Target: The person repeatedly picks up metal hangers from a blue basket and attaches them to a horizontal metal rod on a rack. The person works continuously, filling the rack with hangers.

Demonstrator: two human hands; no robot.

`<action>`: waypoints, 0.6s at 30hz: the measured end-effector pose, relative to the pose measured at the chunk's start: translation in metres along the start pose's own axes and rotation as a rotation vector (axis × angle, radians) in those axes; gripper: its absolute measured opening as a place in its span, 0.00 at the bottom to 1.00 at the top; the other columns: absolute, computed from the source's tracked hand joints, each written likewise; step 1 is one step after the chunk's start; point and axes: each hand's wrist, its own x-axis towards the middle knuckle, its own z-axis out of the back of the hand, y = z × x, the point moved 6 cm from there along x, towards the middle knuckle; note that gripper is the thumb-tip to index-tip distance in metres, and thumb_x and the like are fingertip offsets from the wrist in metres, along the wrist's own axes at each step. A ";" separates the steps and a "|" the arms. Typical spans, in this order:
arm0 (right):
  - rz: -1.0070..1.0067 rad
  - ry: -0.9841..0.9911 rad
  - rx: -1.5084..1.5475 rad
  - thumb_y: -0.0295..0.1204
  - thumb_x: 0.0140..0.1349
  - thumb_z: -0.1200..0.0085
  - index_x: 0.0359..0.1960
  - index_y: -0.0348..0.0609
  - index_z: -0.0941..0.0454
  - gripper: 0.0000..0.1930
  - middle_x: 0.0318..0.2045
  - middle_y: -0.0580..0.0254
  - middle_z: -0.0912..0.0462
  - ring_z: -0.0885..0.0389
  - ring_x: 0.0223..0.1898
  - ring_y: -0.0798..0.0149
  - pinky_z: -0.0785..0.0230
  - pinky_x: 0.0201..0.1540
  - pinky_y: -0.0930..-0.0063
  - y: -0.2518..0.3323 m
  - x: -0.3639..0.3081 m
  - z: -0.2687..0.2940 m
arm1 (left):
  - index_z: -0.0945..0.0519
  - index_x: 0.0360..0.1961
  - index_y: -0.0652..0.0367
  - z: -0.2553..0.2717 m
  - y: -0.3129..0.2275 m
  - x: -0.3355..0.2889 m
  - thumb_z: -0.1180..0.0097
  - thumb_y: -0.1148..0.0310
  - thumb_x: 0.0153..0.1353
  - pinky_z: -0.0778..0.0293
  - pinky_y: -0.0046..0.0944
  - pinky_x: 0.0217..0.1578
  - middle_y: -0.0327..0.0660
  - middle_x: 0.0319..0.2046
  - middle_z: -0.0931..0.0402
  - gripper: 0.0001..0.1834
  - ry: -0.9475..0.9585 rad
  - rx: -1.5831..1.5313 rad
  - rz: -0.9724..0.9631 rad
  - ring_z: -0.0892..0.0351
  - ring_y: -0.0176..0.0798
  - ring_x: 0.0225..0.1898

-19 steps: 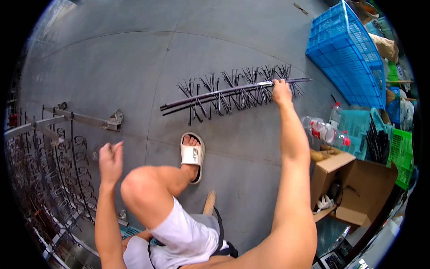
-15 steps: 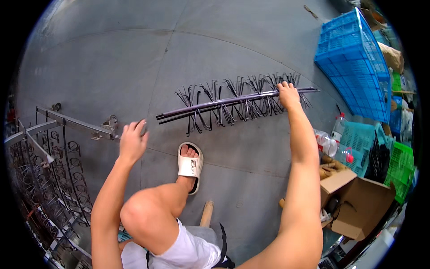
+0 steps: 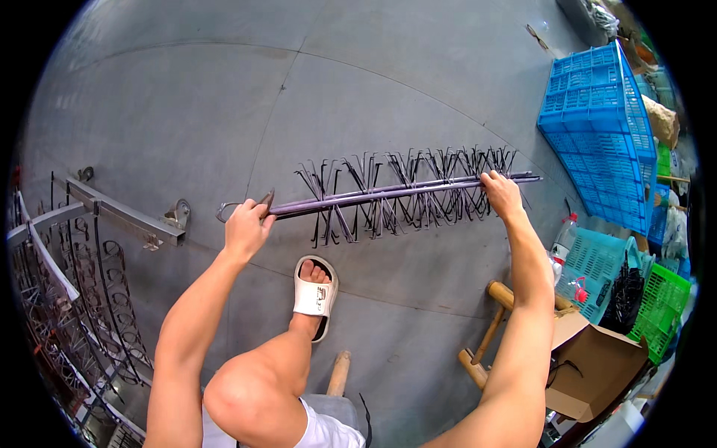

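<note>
From where I stand, the bundle of dark hooked rods (image 3: 388,193) stretches across the middle of the frame; its long axis runs nearly sideways, the left end a little lower than the right, with thin bent hooks fanning out above and below the bars. The right hand (image 3: 502,194) is closed on the bars near their right end, so nearly the whole length lies to the left of it in the frame; only short tips stick out beyond the fingers. The left hand (image 3: 248,230) is just beside the opposite end, with the bundle lying to its right and slightly up; its fingers are curled round a small dark piece (image 3: 267,200) (a tool or a bit of wire, I cannot tell which), and whether they also touch the bar ends I cannot make out; of the two, the left is clearly the nearer to those lower ends. Both forearms reach up from the lower edge, well apart, over the grey floor (image 3: 373,89).
</note>
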 end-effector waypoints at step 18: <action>0.026 0.177 0.412 0.27 0.56 0.50 0.40 0.49 0.27 0.09 0.32 0.56 0.27 0.26 0.39 0.51 0.32 0.40 0.62 0.049 -0.042 0.045 | 0.22 0.31 0.53 0.065 0.030 0.028 0.39 0.62 0.49 0.27 0.41 0.30 0.35 0.29 0.27 0.10 -0.094 0.187 -0.199 0.27 0.42 0.31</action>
